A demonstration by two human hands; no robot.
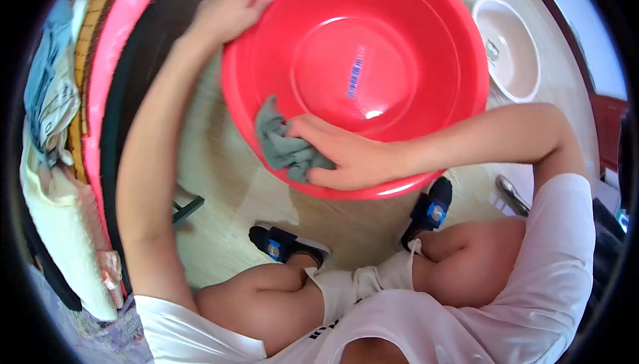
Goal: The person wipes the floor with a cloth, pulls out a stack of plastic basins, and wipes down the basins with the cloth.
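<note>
A large red basin (pixel 432 51) with blue lettering on its inner bottom fills the upper middle of the head view. My left hand (pixel 229 12) holds the basin's upper left rim, with the thumb over the edge. Bunched under the fingers of my right hand (pixel 353 157) is a grey-green cloth (pixel 283 141), pressed against the near left inner wall and rim of the basin. My right forearm crosses over the near right rim.
A white oval basin (pixel 519 51) stands on the floor to the right of the red one. Clothes and towels (pixel 66 224) hang along the left side. My feet in dark slippers (pixel 283 243) rest on the floor below the basin. A metal object (pixel 511 194) lies at the right.
</note>
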